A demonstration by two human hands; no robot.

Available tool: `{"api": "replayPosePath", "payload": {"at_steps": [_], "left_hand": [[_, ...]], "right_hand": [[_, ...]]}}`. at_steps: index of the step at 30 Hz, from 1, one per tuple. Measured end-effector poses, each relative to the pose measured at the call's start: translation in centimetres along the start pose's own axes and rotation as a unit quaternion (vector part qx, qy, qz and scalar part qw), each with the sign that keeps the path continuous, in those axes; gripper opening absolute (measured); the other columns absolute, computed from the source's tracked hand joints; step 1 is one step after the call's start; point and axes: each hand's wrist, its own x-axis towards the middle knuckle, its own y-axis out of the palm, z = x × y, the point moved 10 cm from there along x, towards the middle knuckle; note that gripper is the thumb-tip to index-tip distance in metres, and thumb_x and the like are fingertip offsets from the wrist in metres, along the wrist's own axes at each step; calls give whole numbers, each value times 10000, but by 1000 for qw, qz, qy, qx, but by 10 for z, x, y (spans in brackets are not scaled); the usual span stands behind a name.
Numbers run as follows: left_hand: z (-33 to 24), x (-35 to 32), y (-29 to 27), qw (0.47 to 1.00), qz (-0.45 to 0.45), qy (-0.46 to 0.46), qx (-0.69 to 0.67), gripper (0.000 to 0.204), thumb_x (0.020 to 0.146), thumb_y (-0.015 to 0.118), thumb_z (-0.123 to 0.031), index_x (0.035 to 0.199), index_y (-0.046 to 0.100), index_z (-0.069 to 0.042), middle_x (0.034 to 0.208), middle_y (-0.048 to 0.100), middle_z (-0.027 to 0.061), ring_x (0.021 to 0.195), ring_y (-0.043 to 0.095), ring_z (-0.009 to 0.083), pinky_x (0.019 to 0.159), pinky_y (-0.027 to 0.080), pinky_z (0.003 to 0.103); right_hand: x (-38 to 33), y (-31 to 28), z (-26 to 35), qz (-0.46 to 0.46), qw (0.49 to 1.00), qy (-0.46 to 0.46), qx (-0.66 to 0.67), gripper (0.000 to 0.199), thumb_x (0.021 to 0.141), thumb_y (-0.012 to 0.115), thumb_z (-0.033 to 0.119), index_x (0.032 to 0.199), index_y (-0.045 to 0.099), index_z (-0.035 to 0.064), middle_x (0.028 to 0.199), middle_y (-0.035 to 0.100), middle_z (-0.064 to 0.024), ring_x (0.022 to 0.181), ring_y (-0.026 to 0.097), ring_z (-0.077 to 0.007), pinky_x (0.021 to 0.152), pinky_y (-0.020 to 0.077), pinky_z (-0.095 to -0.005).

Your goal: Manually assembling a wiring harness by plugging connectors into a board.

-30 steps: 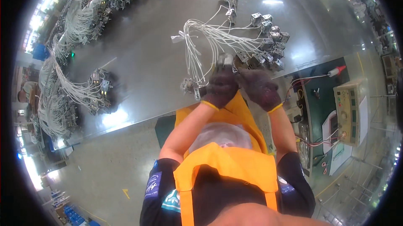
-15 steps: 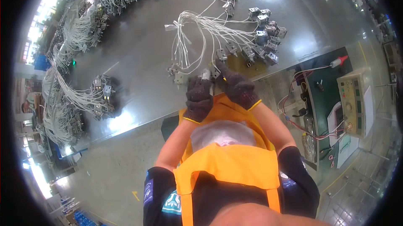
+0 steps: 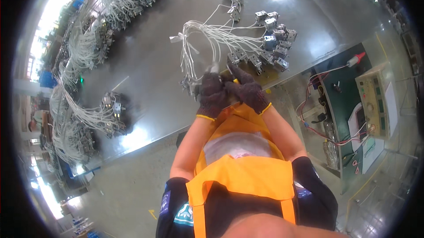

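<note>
1. Both hands meet at the middle of the frame, at the near edge of the grey desk point(image 3: 145, 74). The left hand point(image 3: 211, 96) in a dark knit glove is curled shut around a small metal part of the wire harness point(image 3: 221, 43); the right hand point(image 3: 247, 91) is closed too, fingers pressed against the same spot, with something yellow showing between them that I cannot identify.
2. To do this well, I judge the part should be held steady by the left hand while the right works, keeping the white wires slack and untangled.
3. The harness fans out from the hands toward the upper middle: thin white wires ending in a cluster of small grey metal blocks point(image 3: 274, 39).
4. More harness bundles point(image 3: 88, 110) lie at left.
</note>
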Motion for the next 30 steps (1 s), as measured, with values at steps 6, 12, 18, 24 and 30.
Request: {"api": "replayPosePath", "payload": {"at_steps": [6,12,18,24,30], "left_hand": [[44,-32,-8,938,-192,-205,-204,666,807,731,-176,1367,429,19,1191,573,259,1077,600,336,920,479,396],[10,-16,-10,982,-51,-137,-123,478,876,665,-156,1306,517,-10,1141,605,222,1070,619,320,905,494,391],[11,-16,12,997,50,58,-20,598,850,704,-143,1379,446,-37,1329,544,200,1187,563,331,965,461,414],[48,-19,29,856,-31,-210,-471,435,926,623,-65,1334,475,-26,1078,600,52,972,564,111,863,475,278],[10,-11,39,947,-63,-193,-250,464,881,711,-164,1273,513,-16,1035,596,69,908,575,127,814,488,280]], "right_hand": [[9,-47,2,-107,985,-37,-128,490,871,666,168,1340,564,68,1122,694,-135,990,654,-179,882,502,-297],[15,-55,1,-35,980,-106,-167,468,844,604,151,1310,595,100,1237,655,-130,1136,621,-211,983,462,-323],[18,-72,4,28,977,-93,-188,408,882,609,178,1281,624,98,1180,681,-107,1053,642,-165,922,487,-293],[32,-88,4,34,984,-57,-166,420,871,638,226,1268,633,88,1168,683,-106,1086,621,-172,946,466,-293],[-6,-86,1,2,999,-7,50,375,907,641,201,1262,636,80,1187,669,-138,1101,623,-210,904,493,-274]]}}
